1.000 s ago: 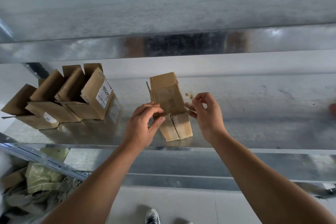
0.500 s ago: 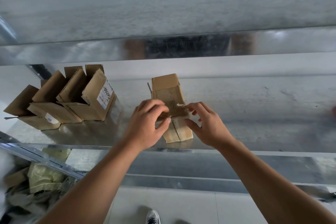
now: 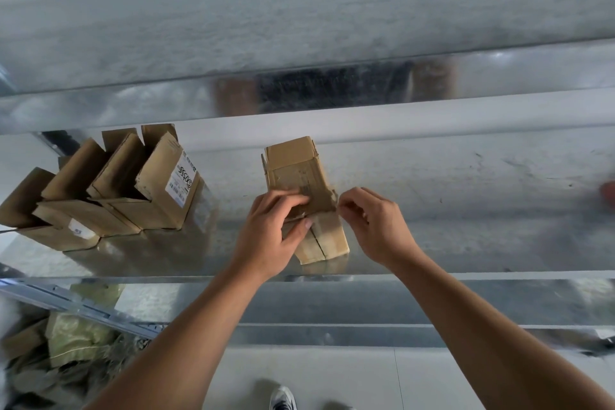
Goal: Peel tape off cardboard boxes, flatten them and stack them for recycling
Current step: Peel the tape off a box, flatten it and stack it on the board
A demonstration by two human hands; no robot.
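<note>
A small cardboard box (image 3: 299, 183) lies lengthwise on the shiny metal shelf (image 3: 466, 210), near its front edge, its near-end flaps (image 3: 324, 240) spread toward the person. The left hand (image 3: 271, 236) is pressed over the box's near left part, fingers curled on top and thumb against the flaps, probably to pin it down while the tape is pulled. The right hand (image 3: 372, 226) sits just beside the box's right edge with thumb and forefinger pinched together, apparently on a tape end, though the tape itself is too thin to make out. Well apart to the left stands a cluster of opened boxes (image 3: 109, 190), one bearing a white label (image 3: 181, 181).
</note>
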